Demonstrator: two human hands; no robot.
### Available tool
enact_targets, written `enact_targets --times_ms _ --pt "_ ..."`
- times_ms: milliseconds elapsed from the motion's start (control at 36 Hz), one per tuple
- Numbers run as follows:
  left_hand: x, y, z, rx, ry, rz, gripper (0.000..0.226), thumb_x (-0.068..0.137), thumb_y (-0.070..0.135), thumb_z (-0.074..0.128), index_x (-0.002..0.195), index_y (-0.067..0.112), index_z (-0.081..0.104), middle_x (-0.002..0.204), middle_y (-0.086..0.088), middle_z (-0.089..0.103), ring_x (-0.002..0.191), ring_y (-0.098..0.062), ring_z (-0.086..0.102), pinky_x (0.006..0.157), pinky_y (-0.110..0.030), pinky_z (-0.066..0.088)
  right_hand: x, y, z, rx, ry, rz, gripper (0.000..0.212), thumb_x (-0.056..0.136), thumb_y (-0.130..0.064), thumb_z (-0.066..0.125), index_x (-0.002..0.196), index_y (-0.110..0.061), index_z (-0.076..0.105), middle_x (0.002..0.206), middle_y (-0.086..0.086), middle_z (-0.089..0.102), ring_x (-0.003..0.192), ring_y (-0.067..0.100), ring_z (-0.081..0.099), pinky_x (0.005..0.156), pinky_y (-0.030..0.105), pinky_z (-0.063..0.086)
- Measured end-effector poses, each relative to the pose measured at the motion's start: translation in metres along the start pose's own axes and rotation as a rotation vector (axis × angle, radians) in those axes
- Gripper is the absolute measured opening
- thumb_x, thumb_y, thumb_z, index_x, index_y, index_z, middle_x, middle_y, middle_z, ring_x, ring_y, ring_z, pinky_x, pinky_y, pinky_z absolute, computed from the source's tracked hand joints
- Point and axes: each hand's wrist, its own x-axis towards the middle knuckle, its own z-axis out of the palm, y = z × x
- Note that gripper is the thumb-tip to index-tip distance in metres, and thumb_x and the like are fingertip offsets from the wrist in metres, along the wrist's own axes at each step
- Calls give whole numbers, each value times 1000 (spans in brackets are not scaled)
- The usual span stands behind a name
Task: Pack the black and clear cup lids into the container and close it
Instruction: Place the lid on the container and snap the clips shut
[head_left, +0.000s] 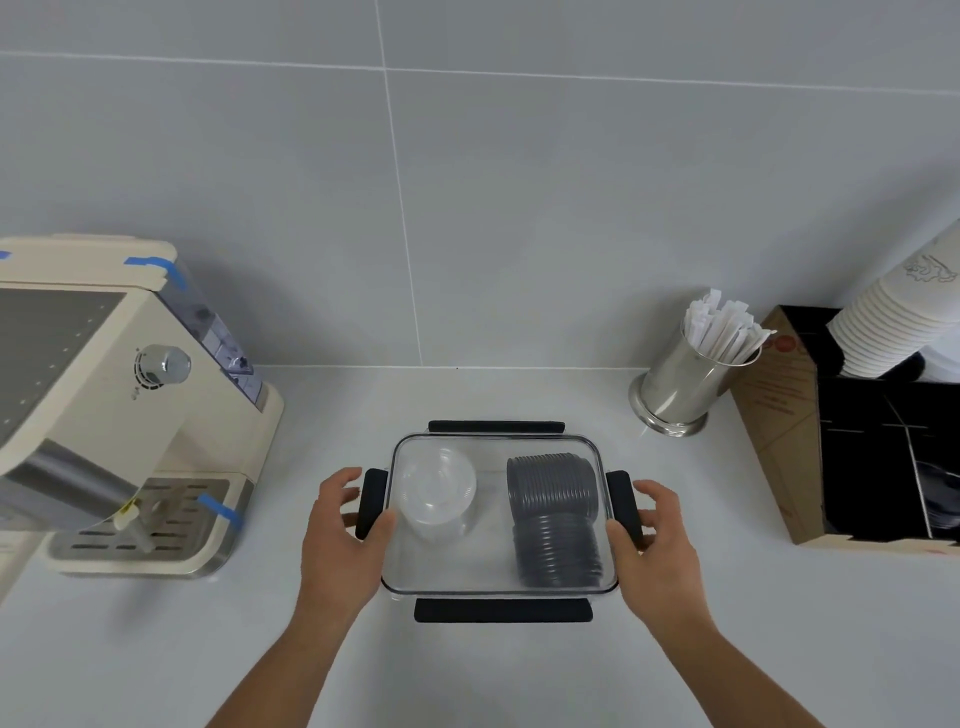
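With black lids (555, 519) and clear lids (437, 486) inside the container (498, 590), cover seated, both hands' grips, left hand (343, 525) and right hand (655, 535), rest apart at its unlatched side clips.

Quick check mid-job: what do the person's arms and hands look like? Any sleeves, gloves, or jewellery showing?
Both arms are bare to the bottom edge of the picture, with no sleeves in view. The left hand and the right hand wear no gloves. No watch, bracelet or ring shows on the wrists or fingers, and there are no visible markings, tape or cables on either arm.
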Motion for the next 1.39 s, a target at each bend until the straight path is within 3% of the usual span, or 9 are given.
enact_targets --times_ms 250,361,500,667,944,1139,1250,1333,1389 --pt "-6 -4 2 126 36 79 41 88 24 69 127 13 63 127 -5 61 113 -19 56 100 -42 50 -4 8 4 -113 51 -95 40 94 -24 60 133 -20 53 140 -4 49 111 10 52 97 36 53" --pt "-8 -4 3 84 1 80 35 90 22 67 125 16 67 113 0 71 98 -14 64 92 -31 52 -2 11 5 -87 24 -67 29 96 -24 56 124 -22 64 117 -7 63 103 13 61 89 28 51" --pt "-8 -2 3 21 -24 50 29 91 17 66 120 17 70 99 9 70 83 0 64 82 -17 49 -3 3 -2 -32 -38 -52 23 94 -20 56 89 -37 71 80 -10 74 77 10 67 59 10 47" --pt "-8 -2 4 -67 -8 17 21 90 16 67 108 27 69 91 24 66 83 6 62 67 -4 44 1 0 -7 4 -62 -21 27 91 -15 61 85 -39 72 80 -17 76 82 6 71 74 22 54" --pt "-7 -4 5 -59 -7 -10 19 92 19 65 109 26 69 93 20 66 87 -2 63 79 -21 50 4 0 -7 -19 -77 -17 21 91 -13 62 96 -31 73 83 -19 73 83 3 69 69 16 48" --pt "-6 1 -2 23 -94 -3 30 94 22 60 123 18 64 109 5 68 99 -15 63 91 -29 51 -2 -7 -8 47 -94 45 30 91 -16 57 77 -36 73 75 -4 74 70 14 62 64 25 49" --pt "-9 4 -8 193 -168 21 51 98 33 52 146 21 44 148 0 50 135 -20 48 112 -35 37 3 -7 -13 -35 -154 82 18 87 -29 55 85 -13 62 78 9 63 77 18 50 68 31 42" --pt "-17 9 -12 246 -177 129 52 98 35 50 148 22 42 149 3 49 137 -19 45 111 -31 36 4 -16 -17 -189 -125 39 44 94 -36 56 137 -24 54 133 -1 61 123 22 55 102 39 44" --pt "-23 12 -12 224 -196 223 45 98 31 53 141 21 52 140 4 57 131 -15 52 107 -22 37 1 -29 -17 -238 -94 -53 52 96 -34 56 146 -25 44 147 0 52 133 22 49 109 37 39"
